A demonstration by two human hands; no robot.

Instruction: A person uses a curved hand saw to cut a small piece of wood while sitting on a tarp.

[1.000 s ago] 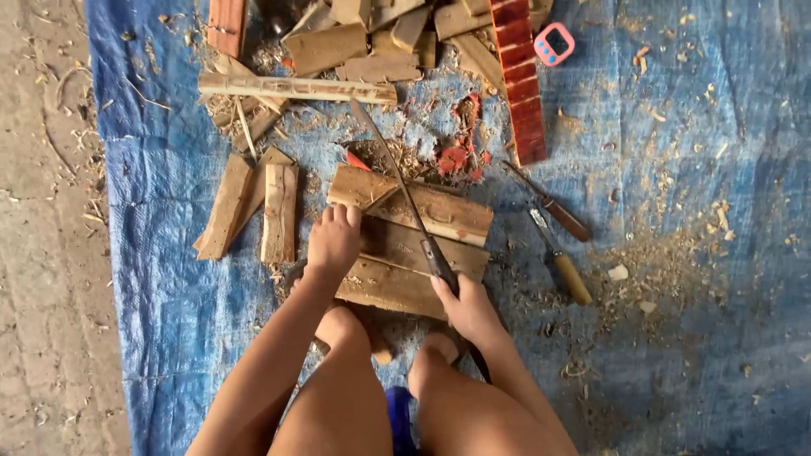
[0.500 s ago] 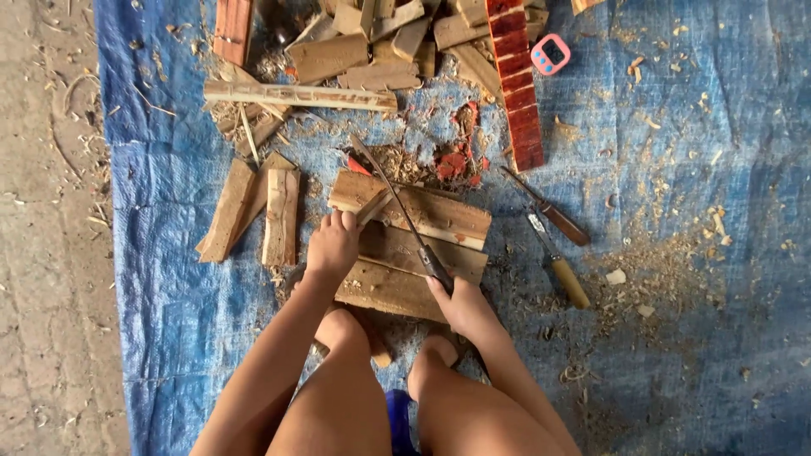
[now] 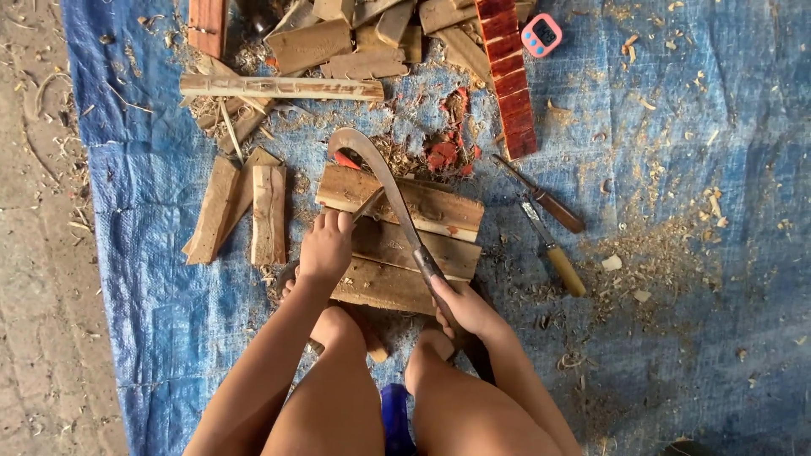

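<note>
2 bare arms, no sleeves; bare knees; blue shorts (image 3: 394, 418) show between the thighs.

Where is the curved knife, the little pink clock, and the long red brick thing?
curved knife (image 3: 390, 187), head view, on the middle of its blade
pink clock (image 3: 541, 35), head view, on its dark screen
red brick strip (image 3: 507, 80), head view, on its middle blocks

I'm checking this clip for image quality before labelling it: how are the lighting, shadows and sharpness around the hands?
Head view: soft, even daylight, no glare on the blue tarp; only faint shadows beside the wood planks. The left hand and right hand look sharp; the curved blade shows slight softness. The frame edges show no obvious bending.
</note>
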